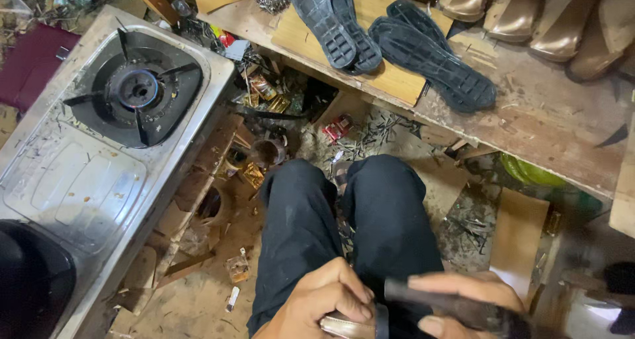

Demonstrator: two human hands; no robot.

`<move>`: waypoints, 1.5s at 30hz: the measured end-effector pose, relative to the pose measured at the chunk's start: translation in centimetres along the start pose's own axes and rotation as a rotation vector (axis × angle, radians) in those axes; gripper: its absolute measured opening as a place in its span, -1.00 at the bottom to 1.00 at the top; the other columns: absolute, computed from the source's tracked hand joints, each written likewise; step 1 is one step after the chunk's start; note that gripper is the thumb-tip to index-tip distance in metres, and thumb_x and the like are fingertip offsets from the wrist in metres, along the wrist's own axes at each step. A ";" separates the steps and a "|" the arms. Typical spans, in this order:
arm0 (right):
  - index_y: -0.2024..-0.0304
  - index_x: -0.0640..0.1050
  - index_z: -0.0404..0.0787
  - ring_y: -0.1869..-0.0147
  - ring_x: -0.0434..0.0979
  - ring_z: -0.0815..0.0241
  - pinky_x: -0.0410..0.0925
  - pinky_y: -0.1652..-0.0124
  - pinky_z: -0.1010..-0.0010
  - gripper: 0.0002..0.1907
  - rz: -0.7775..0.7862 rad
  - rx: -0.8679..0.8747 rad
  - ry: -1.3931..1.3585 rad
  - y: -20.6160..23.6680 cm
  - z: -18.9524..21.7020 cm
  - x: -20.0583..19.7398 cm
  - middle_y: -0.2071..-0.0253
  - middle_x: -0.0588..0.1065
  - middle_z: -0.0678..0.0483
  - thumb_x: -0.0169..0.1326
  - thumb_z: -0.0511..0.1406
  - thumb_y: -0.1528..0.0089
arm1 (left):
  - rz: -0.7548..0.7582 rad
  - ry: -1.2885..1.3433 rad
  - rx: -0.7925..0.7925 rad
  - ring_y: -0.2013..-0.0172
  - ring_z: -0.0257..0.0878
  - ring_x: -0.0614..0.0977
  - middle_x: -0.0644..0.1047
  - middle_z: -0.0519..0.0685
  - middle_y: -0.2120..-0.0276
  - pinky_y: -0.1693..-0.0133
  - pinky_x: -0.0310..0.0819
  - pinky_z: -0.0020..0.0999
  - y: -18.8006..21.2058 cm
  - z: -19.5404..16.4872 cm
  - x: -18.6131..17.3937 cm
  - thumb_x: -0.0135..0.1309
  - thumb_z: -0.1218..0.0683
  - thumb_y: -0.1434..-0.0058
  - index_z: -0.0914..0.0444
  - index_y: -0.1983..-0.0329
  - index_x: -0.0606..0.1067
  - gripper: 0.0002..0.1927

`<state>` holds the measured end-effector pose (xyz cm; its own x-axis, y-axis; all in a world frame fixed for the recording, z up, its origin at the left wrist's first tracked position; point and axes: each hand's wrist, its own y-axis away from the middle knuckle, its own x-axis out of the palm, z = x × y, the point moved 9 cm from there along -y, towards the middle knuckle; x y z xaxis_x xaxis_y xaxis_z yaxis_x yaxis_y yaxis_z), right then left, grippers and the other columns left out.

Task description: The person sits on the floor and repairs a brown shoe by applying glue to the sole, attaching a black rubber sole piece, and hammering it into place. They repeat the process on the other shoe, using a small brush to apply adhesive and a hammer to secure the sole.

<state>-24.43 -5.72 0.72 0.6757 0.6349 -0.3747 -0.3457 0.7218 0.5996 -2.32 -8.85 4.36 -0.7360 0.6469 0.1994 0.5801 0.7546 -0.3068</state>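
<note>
Over the lap, low in view, the shoe (347,327) sits clamped in the left hand (324,306); the right hand (463,302) grips a dark, blurred tool (436,299) against it — a slip could nick the left fingers. Soles (397,41) lie on the bench (549,121); stove (132,87) at left.

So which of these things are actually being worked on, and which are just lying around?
In hand:
- left hand grips a shiny metallic piece
- right hand holds a dark tool, blurred

Lying about:
- black soles on the wooden bench
- gas stove
- scraps on the floor
</note>
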 end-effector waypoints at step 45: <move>-0.04 0.65 -0.27 0.72 0.41 0.19 0.26 0.66 0.35 -0.57 -0.322 0.386 -0.767 -5.1 -14.2 6.6 0.76 0.46 -0.01 0.24 -0.27 -0.12 | -0.701 0.873 -0.723 -0.13 -0.11 0.59 0.54 0.13 -0.13 -0.18 0.43 -0.19 6.9 20.7 1.3 0.15 0.04 -0.19 0.35 -0.38 0.22 -0.27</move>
<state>-27.48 -1.31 -14.79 0.9964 -0.0380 -0.0752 0.0828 0.6024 0.7939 -6.55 -5.09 -16.73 -0.6471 -0.2464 0.7215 0.4268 0.6671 0.6106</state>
